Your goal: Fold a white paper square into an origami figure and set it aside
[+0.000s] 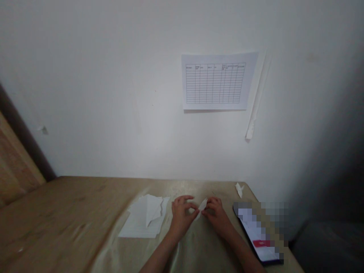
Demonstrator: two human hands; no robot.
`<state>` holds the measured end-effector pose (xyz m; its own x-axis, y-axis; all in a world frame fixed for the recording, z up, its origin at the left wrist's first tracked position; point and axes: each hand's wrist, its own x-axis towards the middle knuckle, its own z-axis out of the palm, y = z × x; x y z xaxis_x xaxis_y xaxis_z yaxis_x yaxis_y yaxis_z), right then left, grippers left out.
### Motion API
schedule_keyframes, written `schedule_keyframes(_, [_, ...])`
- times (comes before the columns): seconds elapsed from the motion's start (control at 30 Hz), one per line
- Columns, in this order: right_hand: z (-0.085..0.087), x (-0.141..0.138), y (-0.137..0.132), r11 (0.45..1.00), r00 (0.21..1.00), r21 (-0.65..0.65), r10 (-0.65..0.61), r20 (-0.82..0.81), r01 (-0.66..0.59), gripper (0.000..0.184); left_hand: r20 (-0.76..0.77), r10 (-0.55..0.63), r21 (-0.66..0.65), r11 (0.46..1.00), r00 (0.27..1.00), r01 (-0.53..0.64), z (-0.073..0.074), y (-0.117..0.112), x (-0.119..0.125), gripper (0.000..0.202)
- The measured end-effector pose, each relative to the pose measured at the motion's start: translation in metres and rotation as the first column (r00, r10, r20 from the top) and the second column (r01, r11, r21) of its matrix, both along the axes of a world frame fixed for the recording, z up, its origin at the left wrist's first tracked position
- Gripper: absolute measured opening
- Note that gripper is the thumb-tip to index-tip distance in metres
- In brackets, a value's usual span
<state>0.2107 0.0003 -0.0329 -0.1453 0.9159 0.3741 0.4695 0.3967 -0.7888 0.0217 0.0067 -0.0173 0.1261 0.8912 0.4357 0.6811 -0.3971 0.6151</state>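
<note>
Two bare hands work close together above the near middle of a counter (65,227) that wears a brown, slightly glossy, wrinkled cover. Between them is a small folded piece of white paper (203,205), its pointed end directed to the far side. The left hand (183,211) pinches the paper's left, near edge between thumb and index finger, with its other fingers curved and spread away toward the far side. The right hand (215,212) grips it from the right, thumb and bent fingers drawn in around that edge. The hands sit just beside each other, their thumb tips nearly meeting at the paper; whether those tips actually touch cannot be told.

To the left of the left hand, well within the counter's edges, lies a loose stack of white paper (138,228). On top of it, toward the far side, rest irregular white pieces (153,207), one of them with a crease and a corner pointing near. To the right of the right forearm lies a phone-like device (256,232) with a lit screen, partly blurred by pixelation, showing a red patch. Beyond its far end, near the counter's far right corner, is a small folded white scrap (239,190).

The counter's far edge meets a pale wall (99,94). A printed sheet with a table grid (217,81) hangs on it, with a slanting white strip (258,96) just to its right
</note>
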Motion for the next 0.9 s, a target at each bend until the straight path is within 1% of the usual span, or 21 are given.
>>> schedule_keyframes(0.17, [0.003,-0.002,-0.003,0.999,0.999,0.035,-0.037,0.028,0.036,0.008,0.010,0.002,-0.002,1.000,1.000,-0.002,0.000,0.000,0.000,0.010])
schedule_keyframes(0.37, [-0.002,-0.004,-0.002,0.996,0.997,0.051,-0.080,0.011,0.079,0.010,0.026,0.005,-0.009,1.000,1.000,-0.004,0.005,-0.004,0.002,0.011])
schedule_keyframes(0.47, [-0.004,-0.005,-0.001,0.994,0.995,0.037,-0.101,-0.013,0.101,0.011,0.024,-0.004,0.012,1.000,1.000,0.003,0.005,-0.005,0.002,0.012])
schedule_keyframes(0.67, [-0.005,-0.005,-0.001,0.993,0.992,0.001,-0.118,-0.038,0.119,0.016,0.001,-0.055,0.074,0.996,0.998,0.055,0.005,-0.007,0.002,0.012])
schedule_keyframes(0.9, [-0.011,-0.007,0.001,0.989,0.989,-0.039,-0.144,-0.044,0.143,0.018,-0.076,-0.042,0.116,0.992,0.996,0.051,0.007,-0.011,0.003,0.014])
